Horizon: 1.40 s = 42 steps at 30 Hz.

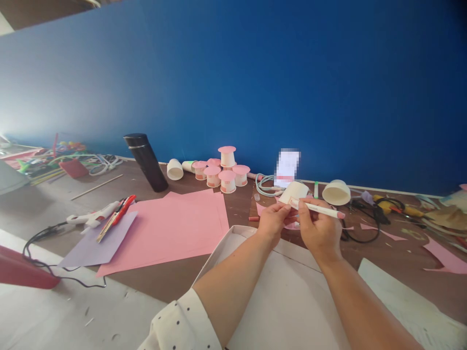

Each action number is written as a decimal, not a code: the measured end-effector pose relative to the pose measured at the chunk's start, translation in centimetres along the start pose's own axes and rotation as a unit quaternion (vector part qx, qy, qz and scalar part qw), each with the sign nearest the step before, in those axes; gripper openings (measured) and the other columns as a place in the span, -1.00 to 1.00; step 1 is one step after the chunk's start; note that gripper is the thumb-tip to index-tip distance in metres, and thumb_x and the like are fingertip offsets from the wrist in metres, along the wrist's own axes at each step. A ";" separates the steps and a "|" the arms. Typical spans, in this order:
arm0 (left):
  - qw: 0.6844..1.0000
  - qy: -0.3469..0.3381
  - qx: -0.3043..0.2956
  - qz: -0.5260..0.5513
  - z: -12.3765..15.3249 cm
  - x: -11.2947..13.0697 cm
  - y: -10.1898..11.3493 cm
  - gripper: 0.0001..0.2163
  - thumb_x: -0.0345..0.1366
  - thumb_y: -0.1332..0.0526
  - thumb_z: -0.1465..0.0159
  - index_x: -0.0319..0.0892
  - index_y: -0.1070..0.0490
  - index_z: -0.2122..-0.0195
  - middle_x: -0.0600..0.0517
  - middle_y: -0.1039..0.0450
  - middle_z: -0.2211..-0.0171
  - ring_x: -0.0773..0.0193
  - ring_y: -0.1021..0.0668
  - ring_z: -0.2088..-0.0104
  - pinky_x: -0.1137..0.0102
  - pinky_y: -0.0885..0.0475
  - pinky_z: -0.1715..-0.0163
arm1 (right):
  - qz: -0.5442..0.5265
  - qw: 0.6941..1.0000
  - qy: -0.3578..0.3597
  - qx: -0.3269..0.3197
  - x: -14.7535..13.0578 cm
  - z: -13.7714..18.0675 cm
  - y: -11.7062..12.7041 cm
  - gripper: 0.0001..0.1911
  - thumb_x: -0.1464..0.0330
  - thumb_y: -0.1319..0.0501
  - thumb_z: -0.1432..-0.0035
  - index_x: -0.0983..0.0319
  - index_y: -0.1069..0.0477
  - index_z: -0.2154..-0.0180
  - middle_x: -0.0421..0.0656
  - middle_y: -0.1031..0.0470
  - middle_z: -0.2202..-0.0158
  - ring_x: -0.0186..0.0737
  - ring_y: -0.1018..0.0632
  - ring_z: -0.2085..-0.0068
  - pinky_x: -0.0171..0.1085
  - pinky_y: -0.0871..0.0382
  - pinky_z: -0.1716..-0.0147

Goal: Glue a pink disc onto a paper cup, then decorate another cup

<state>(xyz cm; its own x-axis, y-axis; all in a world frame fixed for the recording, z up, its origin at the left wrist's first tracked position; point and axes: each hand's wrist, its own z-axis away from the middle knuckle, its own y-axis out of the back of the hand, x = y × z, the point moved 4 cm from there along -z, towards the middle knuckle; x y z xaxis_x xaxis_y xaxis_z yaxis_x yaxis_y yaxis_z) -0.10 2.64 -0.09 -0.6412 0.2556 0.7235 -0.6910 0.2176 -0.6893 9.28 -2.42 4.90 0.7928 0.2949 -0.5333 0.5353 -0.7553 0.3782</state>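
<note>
In the middle right of the head view, my left hand [273, 221] is closed on the rim of a white paper cup [296, 190], which lies tilted in front of me. My right hand [321, 228] grips a white marker pen [323, 209] with a pink end pointing right. The pen's other end meets the cup's side, where small pinkish marks show. Both hands are over the back edge of a white box lid [288, 291]. Further back to the left stand several small cups with pink paper discs on top [228, 181], some stacked.
Pink sheets [175, 228] lie left, with a lilac sheet [98, 243], a red cutter [118, 214] and a white glue gun [95, 216]. A black bottle [146, 163] stands near the blue wall. Another cup [336, 192] and a cable lie right. A blurred phone [287, 167] leans behind.
</note>
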 end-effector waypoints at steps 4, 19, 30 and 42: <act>1.000 0.000 0.004 0.002 0.0 0.0 0.0 -0.69 -0.14 -0.42 0.10 -0.28 -0.46 0.46 -0.03 -0.46 0.45 0.28 -0.50 0.37 0.30 -0.38 0.16 | -0.003 1.000 0.002 0.001 -0.2 0.0 0.1 -0.73 0.18 -0.13 -0.17 0.23 -0.45 0.30 -0.04 -0.54 0.27 -0.15 -0.55 0.30 -0.24 -0.40 0.34; 1.000 -0.005 0.006 -0.003 0.2 0.3 -0.1 -0.71 -0.15 -0.41 0.09 -0.26 -0.44 0.51 0.02 -0.41 0.53 0.31 -0.48 0.43 0.29 -0.38 0.17 | 0.009 1.000 0.007 -0.010 -0.1 0.1 0.0 -0.75 0.19 -0.13 -0.17 0.22 -0.45 0.31 -0.06 -0.54 0.31 -0.16 -0.54 0.30 -0.25 -0.40 0.31; 1.000 -0.005 0.002 0.009 0.0 0.1 0.0 -0.67 -0.13 -0.43 0.12 -0.28 -0.47 0.45 -0.04 -0.47 0.44 0.27 -0.52 0.36 0.29 -0.37 0.14 | 0.009 1.000 0.012 -0.005 0.2 0.0 0.0 -0.80 0.25 -0.14 -0.15 0.23 -0.43 0.30 -0.07 -0.54 0.30 -0.15 -0.54 0.28 -0.24 -0.39 0.28; 1.000 0.001 -0.002 0.014 -0.1 0.0 0.1 -0.67 -0.14 -0.42 0.09 -0.29 -0.46 0.43 -0.03 -0.46 0.44 0.27 -0.51 0.35 0.30 -0.38 0.14 | 0.011 1.000 0.003 -0.004 0.2 0.0 0.0 -0.81 0.25 -0.15 -0.15 0.23 -0.42 0.31 -0.07 -0.54 0.31 -0.16 -0.54 0.29 -0.25 -0.38 0.30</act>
<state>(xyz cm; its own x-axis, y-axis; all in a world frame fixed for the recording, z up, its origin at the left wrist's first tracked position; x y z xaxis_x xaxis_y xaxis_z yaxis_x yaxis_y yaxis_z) -0.13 2.75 -0.18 -0.6593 0.2637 0.7041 -0.6716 0.2143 -0.7092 9.38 -2.37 4.76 0.8068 0.2815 -0.5195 0.5191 -0.7575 0.3958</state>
